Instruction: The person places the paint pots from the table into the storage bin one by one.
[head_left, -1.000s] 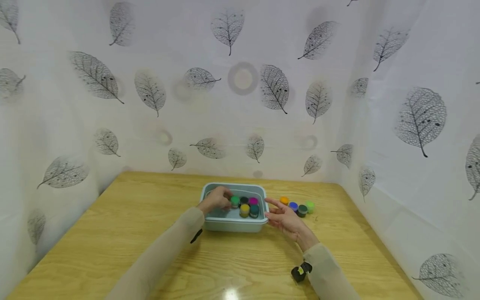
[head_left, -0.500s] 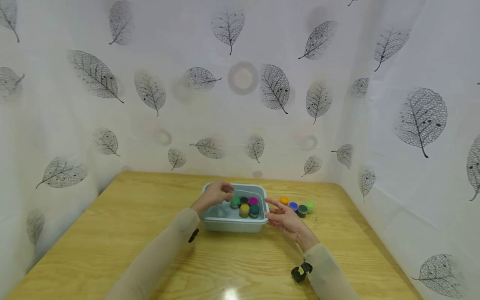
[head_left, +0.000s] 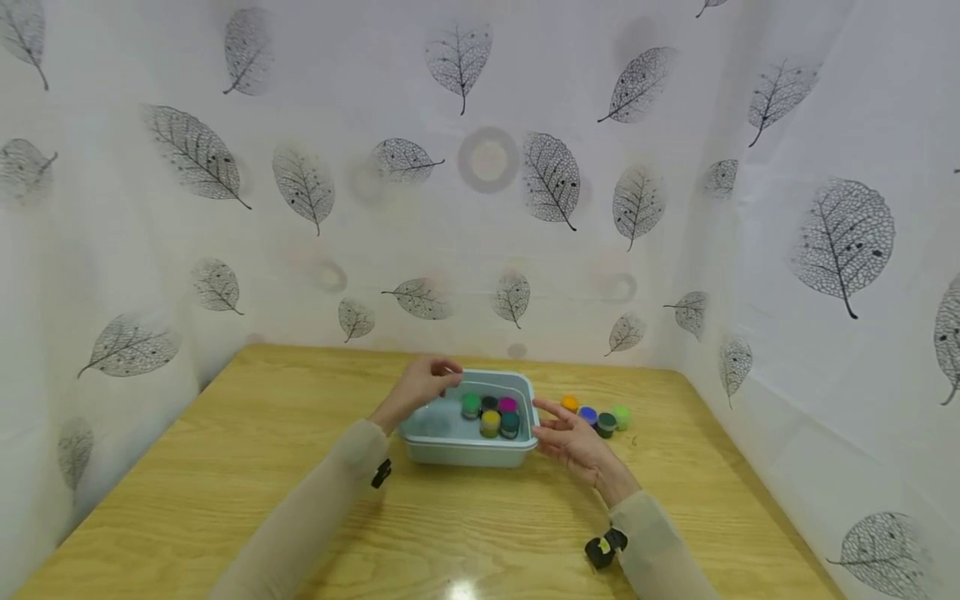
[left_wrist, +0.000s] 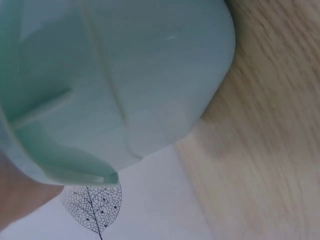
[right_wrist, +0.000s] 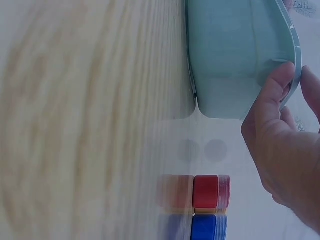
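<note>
A pale blue-green plastic tub [head_left: 468,454] stands on the table with several small paint pots inside: green [head_left: 471,406], black [head_left: 490,402], magenta [head_left: 507,403], yellow [head_left: 490,423] and dark teal [head_left: 509,424]. Over the tub's back left rim hovers my left hand [head_left: 420,385], fingers loosely bent, nothing visible in them. Only a strip of that hand [left_wrist: 22,195] shows past the tub in the left wrist view. With fingers fairly straight and spread, my right hand [head_left: 581,446] touches the tub's right rim; in the right wrist view the thumb [right_wrist: 281,75] meets the rim.
Right of the tub, more paint pots stand on the wooden table [head_left: 300,417]: orange [head_left: 570,403], blue [head_left: 587,415], dark green [head_left: 606,424] and light green [head_left: 621,416]. A leaf-patterned curtain [head_left: 480,233] surrounds the table's back and sides.
My left hand has risen out of the tub and moved back and left, leaving the green pot beside the others. My right hand has stayed at the right rim.
</note>
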